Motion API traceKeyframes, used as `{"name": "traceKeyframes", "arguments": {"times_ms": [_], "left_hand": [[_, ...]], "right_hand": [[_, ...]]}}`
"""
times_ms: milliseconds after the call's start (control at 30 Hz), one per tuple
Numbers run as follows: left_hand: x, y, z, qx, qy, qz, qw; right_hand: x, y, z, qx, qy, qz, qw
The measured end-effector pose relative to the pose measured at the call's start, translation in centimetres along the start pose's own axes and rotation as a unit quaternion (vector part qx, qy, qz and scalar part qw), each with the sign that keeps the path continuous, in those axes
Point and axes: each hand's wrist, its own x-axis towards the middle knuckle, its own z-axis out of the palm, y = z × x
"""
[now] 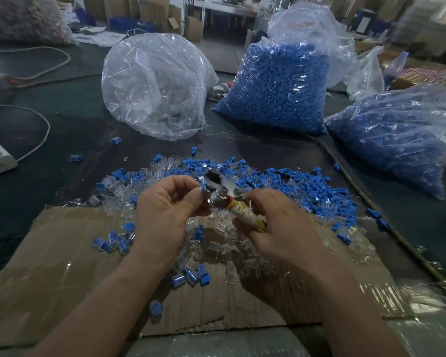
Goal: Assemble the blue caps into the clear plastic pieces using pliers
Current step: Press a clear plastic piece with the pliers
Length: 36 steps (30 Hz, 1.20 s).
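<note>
So right now the right hand [281, 228] is wrapped around the taped handle of the pliers [222, 186], fingers curled tight on it. The left hand [165, 204] is pinching a small blue cap [204, 187] between thumb and fingertips, right up against the left side of the chrome head. What matters here is how the pliers lie: the long axis runs from the handle, near and to the right, up to the jaws, farther away and to the left, so the head points straight at the left hand's pinch. The cap sits just beside the jaws, touching or almost touching the metal, I honestly can't tell which. I also can't tell if there's a clear piece tucked behind the cap, since the fingers hide that spot. The left hand is obviously the closer one to the cap, so my guess is it just has to feed the part sideways into the jaws while the right squeezes. Directly under both hands is a loose heap of clear pieces [216, 247] and more blue ones, spread over a sheet of cardboard [62, 266] on the dark desk [62, 104]. Far side has a clear bag [155, 86] on the left and a bag of blue caps [276, 94] to the right of it.
</note>
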Motion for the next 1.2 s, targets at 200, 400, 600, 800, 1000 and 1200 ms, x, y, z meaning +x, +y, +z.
{"name": "traceKeyframes", "arguments": {"times_ms": [200,400,600,800,1000,1200], "left_hand": [[-0.1,0.1,-0.1,0.041,0.009,0.031,0.999],[-0.2,0.2,-0.2,0.056,0.014,0.034,0.998],[-0.3,0.5,-0.2,0.061,0.016,0.028,0.998],[0.5,0.9,-1.3,0.110,0.020,0.025,0.993],[2.6,1.3,-4.2,0.203,0.075,-0.013,0.976],[2.2,1.3,-4.8,0.454,0.098,0.046,0.884]], "right_hand": [[0.2,-0.4,-0.1,0.025,0.004,0.003,1.000],[0.2,-0.5,-0.1,0.044,-0.010,0.010,0.999],[0.2,-0.3,0.3,0.033,0.003,0.013,0.999],[0.3,0.5,0.7,0.004,0.025,0.015,1.000],[0.3,3.0,0.3,-0.027,0.025,0.100,0.994],[0.3,4.1,0.2,-0.034,0.010,0.171,0.985]]}}
